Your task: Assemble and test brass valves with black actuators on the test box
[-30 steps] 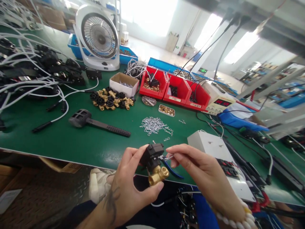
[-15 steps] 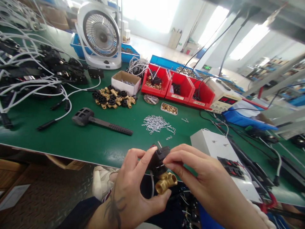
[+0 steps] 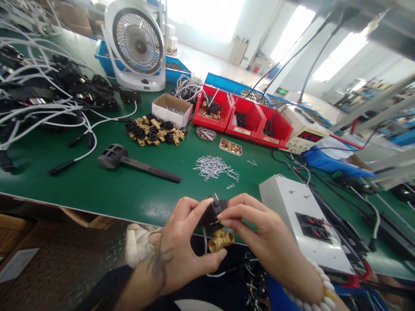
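My left hand (image 3: 181, 244) is closed around a valve made of a black housing (image 3: 210, 214) on top and a brass three-way body (image 3: 221, 240) below, its thumb under the brass. The fingertips of my right hand (image 3: 256, 224) pinch at the housing's right side, just above the brass; any small part between them is hidden. A thin metal pin (image 3: 216, 197) sticks up at the top of the housing. On the green table beyond lies a pile of silver clips (image 3: 212, 167), with a single clip (image 3: 230, 186) nearer the hands.
A black mallet (image 3: 139, 166) lies left, below brass fittings (image 3: 155, 131). Behind are a white fan (image 3: 139, 43), a carton (image 3: 171, 111), red bins (image 3: 245, 116) and a power supply (image 3: 304, 129). A grey box (image 3: 301, 220) stands right; cabled parts (image 3: 65, 90) crowd the left.
Both hands and the valve have shifted slightly up and left. The brass body has turned a little, and more of the bracelet on my right wrist shows.
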A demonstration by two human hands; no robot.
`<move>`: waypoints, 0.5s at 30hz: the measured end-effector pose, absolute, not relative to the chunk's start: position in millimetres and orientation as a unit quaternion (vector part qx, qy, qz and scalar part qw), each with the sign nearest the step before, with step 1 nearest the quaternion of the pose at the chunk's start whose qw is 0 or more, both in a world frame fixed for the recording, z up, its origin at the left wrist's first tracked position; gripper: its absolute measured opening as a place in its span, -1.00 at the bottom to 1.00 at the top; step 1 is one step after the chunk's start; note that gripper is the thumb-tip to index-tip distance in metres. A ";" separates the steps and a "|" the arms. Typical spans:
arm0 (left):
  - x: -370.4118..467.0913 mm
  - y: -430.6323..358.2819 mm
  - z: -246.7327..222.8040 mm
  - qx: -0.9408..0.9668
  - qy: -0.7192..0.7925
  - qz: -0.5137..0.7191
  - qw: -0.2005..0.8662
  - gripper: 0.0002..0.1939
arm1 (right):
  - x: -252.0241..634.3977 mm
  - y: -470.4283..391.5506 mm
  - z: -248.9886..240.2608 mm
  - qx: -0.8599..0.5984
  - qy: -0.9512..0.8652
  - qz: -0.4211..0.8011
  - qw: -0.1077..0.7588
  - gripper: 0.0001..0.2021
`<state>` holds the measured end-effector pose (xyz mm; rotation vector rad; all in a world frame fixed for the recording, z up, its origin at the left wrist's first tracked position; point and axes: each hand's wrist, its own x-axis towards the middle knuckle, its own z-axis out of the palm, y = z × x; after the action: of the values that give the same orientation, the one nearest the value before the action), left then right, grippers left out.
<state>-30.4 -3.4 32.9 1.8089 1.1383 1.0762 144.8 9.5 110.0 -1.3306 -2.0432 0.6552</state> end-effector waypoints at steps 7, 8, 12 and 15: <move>-36.0 14.8 26.1 0.669 0.449 0.411 0.427 -0.34 | 206.7 -5.8 43.7 -0.615 -0.776 0.090 0.105 -0.29; -36.7 15.9 25.1 0.667 0.447 0.411 0.433 -0.35 | 213.5 -9.6 37.0 -0.609 -0.786 0.084 0.061 -0.25; -38.5 16.9 19.7 0.664 0.439 0.410 0.446 -0.32 | 217.1 -17.9 32.8 -0.582 -0.813 0.030 -0.016 -0.10; -39.2 16.9 15.1 0.664 0.438 0.411 0.446 -0.30 | 200.7 -14.0 41.5 -0.587 -0.809 0.015 -0.021 -0.11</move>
<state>-39.2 16.9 15.1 1.6435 1.0836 1.0185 200.7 -14.0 41.5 -1.8690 -2.5778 0.0483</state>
